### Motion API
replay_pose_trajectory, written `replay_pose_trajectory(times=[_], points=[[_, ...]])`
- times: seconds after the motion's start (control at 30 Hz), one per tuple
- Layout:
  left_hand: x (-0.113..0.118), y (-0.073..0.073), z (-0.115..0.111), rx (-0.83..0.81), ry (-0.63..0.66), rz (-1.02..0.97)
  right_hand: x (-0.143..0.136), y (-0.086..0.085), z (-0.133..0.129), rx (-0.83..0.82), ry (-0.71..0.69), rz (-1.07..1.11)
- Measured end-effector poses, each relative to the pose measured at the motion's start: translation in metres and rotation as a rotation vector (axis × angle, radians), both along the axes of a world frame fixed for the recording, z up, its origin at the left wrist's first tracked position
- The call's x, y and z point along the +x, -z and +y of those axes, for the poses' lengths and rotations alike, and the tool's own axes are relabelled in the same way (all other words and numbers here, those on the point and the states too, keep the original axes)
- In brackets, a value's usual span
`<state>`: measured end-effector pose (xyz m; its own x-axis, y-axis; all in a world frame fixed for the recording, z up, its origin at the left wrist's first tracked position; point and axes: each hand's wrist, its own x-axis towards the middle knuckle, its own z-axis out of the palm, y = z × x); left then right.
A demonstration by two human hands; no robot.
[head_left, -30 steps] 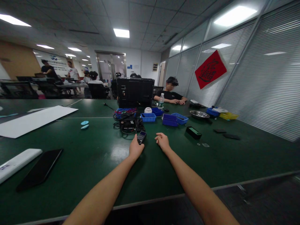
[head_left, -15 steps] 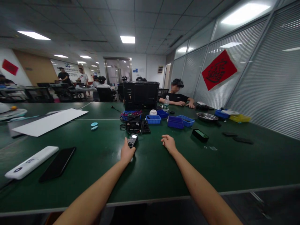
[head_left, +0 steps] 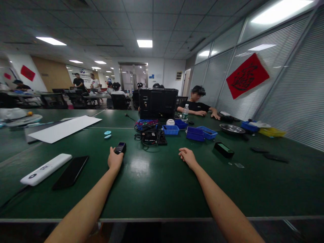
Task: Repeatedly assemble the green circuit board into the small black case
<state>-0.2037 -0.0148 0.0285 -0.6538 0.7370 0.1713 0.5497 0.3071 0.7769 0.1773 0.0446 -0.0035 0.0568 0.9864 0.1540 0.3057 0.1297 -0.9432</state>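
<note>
My left hand point(head_left: 115, 160) is closed around a small black handheld device with a screen point(head_left: 120, 147), on or just above the green table left of centre. The hand hides the device's lower end. To the right, my right hand point(head_left: 187, 157) rests at the tabletop with loosely bent fingers a little apart, and nothing shows in it. Beyond it are a blue tray point(head_left: 170, 130) and a darker blue bin point(head_left: 195, 133). A black box with a green top point(head_left: 224, 150) lies to its right.
A white power strip point(head_left: 47, 169) and a black flat slab point(head_left: 71, 172) lie at the left, with white board point(head_left: 66, 129) behind. Tangled cables and a black adapter point(head_left: 149, 135) sit mid-table before a black computer case point(head_left: 158, 103). A person point(head_left: 197, 104) sits across, near a bottle point(head_left: 185, 113).
My left hand has moved left with the device, away from the adapter and cables. The right hand stays nearly in place on the table. The view has turned slightly left.
</note>
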Motion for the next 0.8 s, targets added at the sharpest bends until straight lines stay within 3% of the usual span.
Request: replay_pose_trajectory(times=[0.33,0.53,0.8], points=[[-0.016,0.005,0.01,0.056,-0.152,-0.017,0.003,-0.009,-0.004,-0.044,-0.074,0.056],[-0.017,-0.003,0.008,0.047,-0.239,0.044,0.007,-0.011,-0.003,-0.076,-0.097,0.117],[-0.02,-0.003,0.007,-0.007,-0.095,-0.011,0.01,-0.013,-0.004,-0.123,-0.118,0.226]])
